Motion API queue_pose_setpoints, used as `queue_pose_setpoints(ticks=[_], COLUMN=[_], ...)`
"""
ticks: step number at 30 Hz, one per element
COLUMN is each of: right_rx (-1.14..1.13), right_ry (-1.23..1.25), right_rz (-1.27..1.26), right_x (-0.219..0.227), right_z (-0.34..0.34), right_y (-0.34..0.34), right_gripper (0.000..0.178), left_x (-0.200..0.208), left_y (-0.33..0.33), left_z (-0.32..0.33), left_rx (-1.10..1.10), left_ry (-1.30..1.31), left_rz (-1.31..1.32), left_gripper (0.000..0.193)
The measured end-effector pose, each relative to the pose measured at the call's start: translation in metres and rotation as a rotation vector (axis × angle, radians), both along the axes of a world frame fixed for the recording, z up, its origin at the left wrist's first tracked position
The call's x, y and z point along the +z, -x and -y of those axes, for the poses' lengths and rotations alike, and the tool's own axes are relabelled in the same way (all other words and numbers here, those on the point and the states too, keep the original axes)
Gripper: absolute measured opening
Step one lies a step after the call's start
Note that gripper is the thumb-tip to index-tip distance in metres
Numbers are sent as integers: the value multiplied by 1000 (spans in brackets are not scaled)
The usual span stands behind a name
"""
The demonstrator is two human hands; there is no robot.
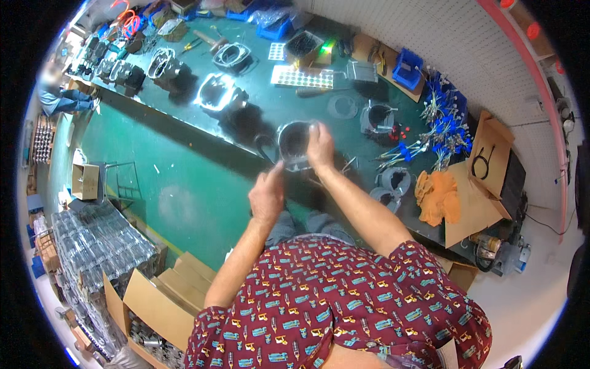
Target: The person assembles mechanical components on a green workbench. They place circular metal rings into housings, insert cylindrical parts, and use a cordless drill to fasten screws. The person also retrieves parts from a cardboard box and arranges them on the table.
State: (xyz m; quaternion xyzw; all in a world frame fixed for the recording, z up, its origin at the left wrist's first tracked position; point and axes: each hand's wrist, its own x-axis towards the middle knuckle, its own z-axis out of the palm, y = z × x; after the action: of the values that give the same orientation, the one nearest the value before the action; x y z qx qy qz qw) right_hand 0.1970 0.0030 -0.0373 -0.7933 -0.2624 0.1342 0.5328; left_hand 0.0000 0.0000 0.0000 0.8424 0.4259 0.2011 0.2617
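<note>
A round grey metal housing point(295, 166) with a dark, hollow inside is at the near edge of the workbench. My right hand point(320, 146) grips its right rim, thumb and fingers closed on the wall. Just below its lower left side is my left hand point(268, 195), fingers curled and the index fingertip at the rim. What those fingers pinch, if anything, is too small to make out. A black cable loop point(265, 147) hangs beside the housing on the left. Farther right on the bench sits another round housing point(377, 118), with small red caps point(401, 133) near it.
Blue-tipped wire bundles point(439, 123), orange gloves point(438, 197) and an open cardboard box point(488, 163) line the right side. More housings point(216, 92) stand along the bench to the left. A label sheet point(302, 77) lies at the back. Stacked metal parts point(101, 246) are at lower left.
</note>
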Motion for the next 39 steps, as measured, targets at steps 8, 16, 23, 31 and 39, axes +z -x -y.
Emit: queue_pose_setpoints(ticks=[8, 16, 23, 31, 39], right_rx=[31, 171, 264, 102, -30], right_ry=[-43, -7, 2, -165, -35], right_rz=[-21, -91, -180, -358, -669], right_x=[-7, 1, -7, -6, -2], right_z=[-1, 0, -3, 7, 78], right_y=[-10, -22, -32, -36, -36], right_gripper=[36, 37, 43, 56, 64], left_x=[12, 27, 23, 23, -21], left_y=[-15, -12, -24, -36, 45], left_z=[2, -45, -77, -86, -50], left_rx=[84, 81, 37, 16, 116], left_ry=[39, 52, 131, 136, 188], left_rz=[1, 114, 93, 196, 200], left_gripper=[37, 38, 39, 39, 38])
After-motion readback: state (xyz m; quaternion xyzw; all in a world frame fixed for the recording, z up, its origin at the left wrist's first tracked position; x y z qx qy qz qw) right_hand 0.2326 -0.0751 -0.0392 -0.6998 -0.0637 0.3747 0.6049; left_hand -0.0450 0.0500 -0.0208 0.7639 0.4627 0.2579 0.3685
